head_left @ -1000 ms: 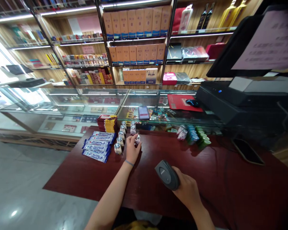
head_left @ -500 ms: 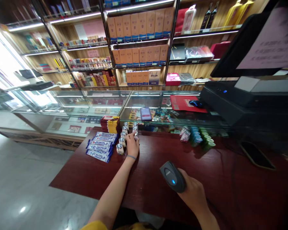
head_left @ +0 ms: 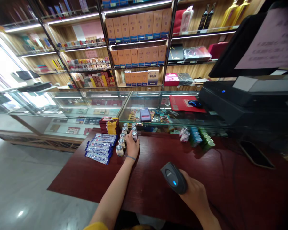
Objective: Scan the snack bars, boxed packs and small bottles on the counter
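Note:
My left hand [head_left: 132,146] reaches forward over the dark red counter [head_left: 158,179], its fingers closed around a small clear bottle [head_left: 134,135] with a silver cap. Several more small bottles [head_left: 121,142] stand in rows just left of it. My right hand [head_left: 194,194] holds a black barcode scanner [head_left: 174,177] with a blue light, low over the counter near me. Blue and white packets [head_left: 100,147] lie fanned to the left of the bottles.
A stack of red and yellow bars [head_left: 109,125] sits behind the packets. Green and blue capped containers [head_left: 199,136] stand at mid right. A glass display case [head_left: 144,110] runs behind the counter, with a phone [head_left: 145,114] on it. A black register [head_left: 247,99] fills the right.
My left hand moved its bottle from the near end of the rows back toward the far end. My right hand with the scanner stayed low and shifted slightly.

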Demonstrator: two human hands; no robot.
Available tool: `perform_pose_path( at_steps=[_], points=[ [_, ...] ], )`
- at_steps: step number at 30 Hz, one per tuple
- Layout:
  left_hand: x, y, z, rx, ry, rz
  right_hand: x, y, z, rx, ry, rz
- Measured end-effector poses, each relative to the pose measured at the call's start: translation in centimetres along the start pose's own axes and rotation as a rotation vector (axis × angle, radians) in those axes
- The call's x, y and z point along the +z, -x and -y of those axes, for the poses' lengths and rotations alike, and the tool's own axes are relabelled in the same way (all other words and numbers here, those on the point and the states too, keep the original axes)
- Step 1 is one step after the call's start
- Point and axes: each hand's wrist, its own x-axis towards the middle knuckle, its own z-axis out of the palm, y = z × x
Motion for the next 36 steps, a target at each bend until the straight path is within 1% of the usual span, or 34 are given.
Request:
perform_pose_path(
  at_steps=[3,8,11,13,15,18,21,24,28,31,34,36],
  points=[
    [0.0,0.1,0.0,0.022,-0.010,-0.019,-0.1,-0.1,0.1,0.001,0.008,-0.002],
    [0.0,0.4,-0.3,0.090,-0.041,0.009,-0.7,-0.3,0.6,0.004,0.018,-0.027],
    [-0.3,0.4,-0.5,0.140,-0.076,0.004,-1.2,-0.5,0.7,-0.003,0.044,-0.045],
    [-0.4,0.5,-0.9,0.201,-0.104,0.002,-1.7,-0.7,0.6,-0.004,0.069,-0.060],
    [-0.3,0.6,-1.4,0.293,-0.121,0.015,-2.3,-0.8,0.2,0.002,0.093,-0.088],
    [0.4,1.1,-2.9,0.419,-0.091,0.093,-3.3,-0.4,-0.9,0.069,0.124,-0.106],
    [2.5,1.9,-5.3,0.440,0.018,0.251,-4.5,0.4,-2.3,0.211,0.152,-0.085],
    [5.8,2.9,-8.1,0.394,0.142,0.363,-5.8,1.3,-3.6,0.293,0.196,-0.094],
    [11.0,3.9,-11.8,0.301,0.265,0.439,-7.6,2.4,-5.2,0.323,0.249,-0.096],
    [14.4,4.0,-14.1,0.231,0.332,0.487,-8.7,3.2,-6.0,0.357,0.286,-0.097],
    [17.1,3.9,-15.5,0.198,0.375,0.502,-9.5,4.0,-6.7,0.380,0.314,-0.105],
    [18.4,3.9,-16.0,0.188,0.390,0.500,-9.8,4.5,-7.0,0.381,0.324,-0.116]
  ],
)
